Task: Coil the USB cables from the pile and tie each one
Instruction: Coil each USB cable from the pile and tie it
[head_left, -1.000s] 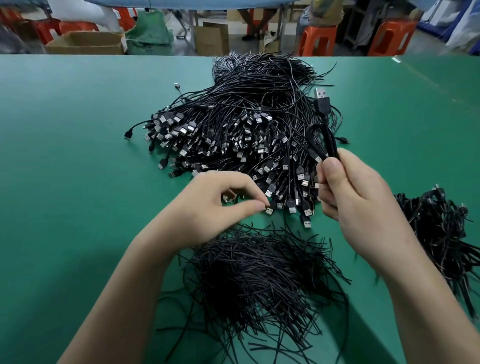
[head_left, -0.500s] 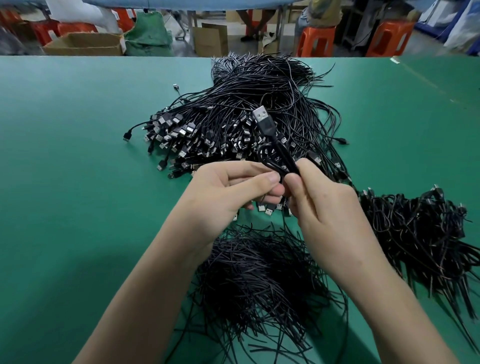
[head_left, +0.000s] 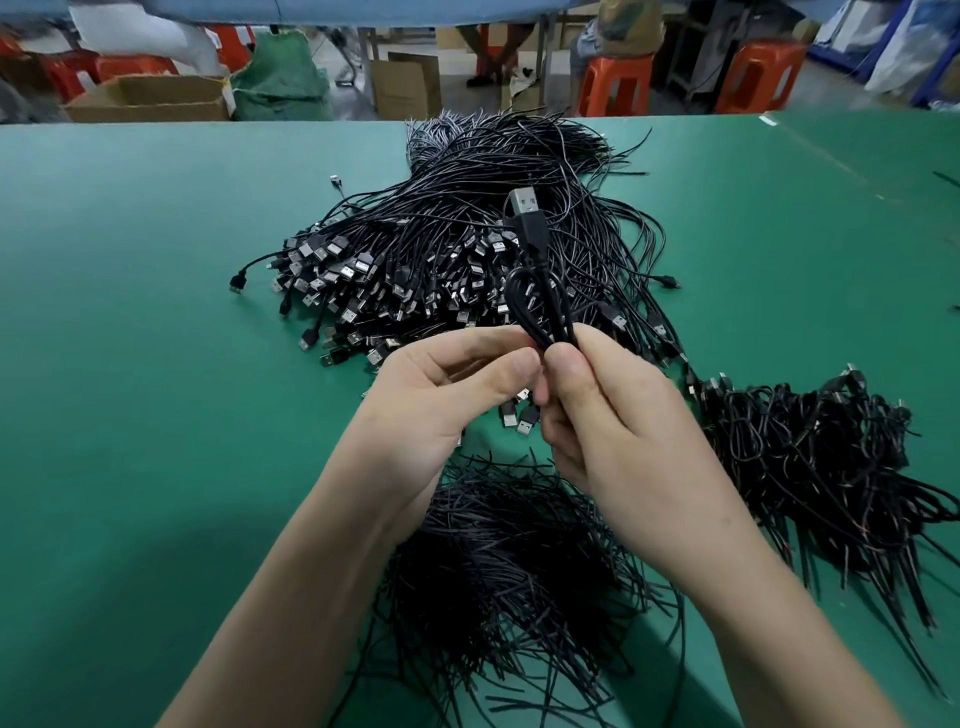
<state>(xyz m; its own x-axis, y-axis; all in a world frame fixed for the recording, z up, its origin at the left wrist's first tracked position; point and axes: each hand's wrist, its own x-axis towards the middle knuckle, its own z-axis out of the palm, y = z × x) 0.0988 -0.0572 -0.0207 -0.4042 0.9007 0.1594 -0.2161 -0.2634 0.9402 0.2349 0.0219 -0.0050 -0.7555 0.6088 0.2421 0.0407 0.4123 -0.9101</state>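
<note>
A coiled USB cable (head_left: 540, 306), plug at 12 o'clock, is pinched over the bench (head_left: 156, 364) centre in the right hand (head_left: 613, 415) grip, now joined by the left hand (head_left: 441, 405) pinching grip, so tying seems next.

Matt green tabletop (head_left: 156, 364); cable (head_left: 540, 306) in glossy black plastic, its plug (head_left: 522, 201) tipped with dull silver metal.
</note>
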